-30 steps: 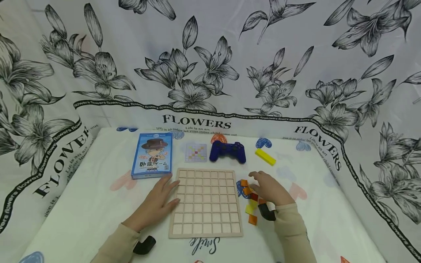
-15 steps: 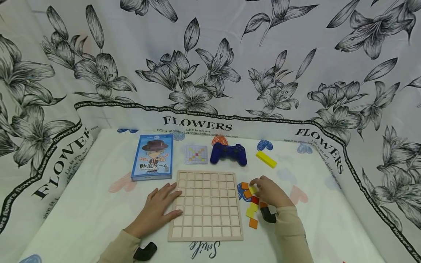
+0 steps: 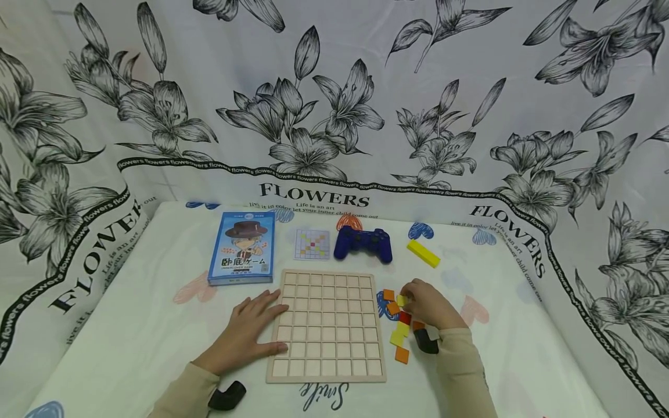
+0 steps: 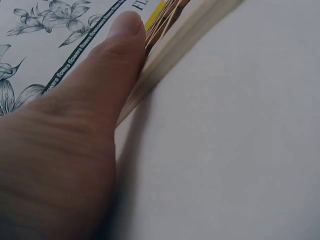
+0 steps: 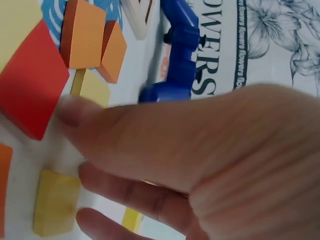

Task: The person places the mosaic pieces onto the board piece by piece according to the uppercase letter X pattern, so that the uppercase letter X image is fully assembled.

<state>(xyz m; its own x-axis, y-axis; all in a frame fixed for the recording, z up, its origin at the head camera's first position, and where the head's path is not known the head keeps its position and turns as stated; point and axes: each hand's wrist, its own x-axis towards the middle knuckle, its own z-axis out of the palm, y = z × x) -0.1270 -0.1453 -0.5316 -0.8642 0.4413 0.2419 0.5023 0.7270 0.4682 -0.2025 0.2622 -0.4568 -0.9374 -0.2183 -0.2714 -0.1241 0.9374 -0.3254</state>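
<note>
Board (image 3: 328,326), gridded and pale, lies flat; the left hand (image 3: 245,334), fingers spread, touches its left side. The right hand (image 3: 432,306) bends over coloured tiles (image 3: 402,355) beside it, fingertips at a yellow tile (image 3: 400,300) (whether pinched, I cannot tell).

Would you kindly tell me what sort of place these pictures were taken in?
Probably a games table in a screened-off corner: a flower-printed curtain hangs behind a heart-patterned tablecloth, on which lie a wooden grid board, coloured tiles and a game controller.
</note>
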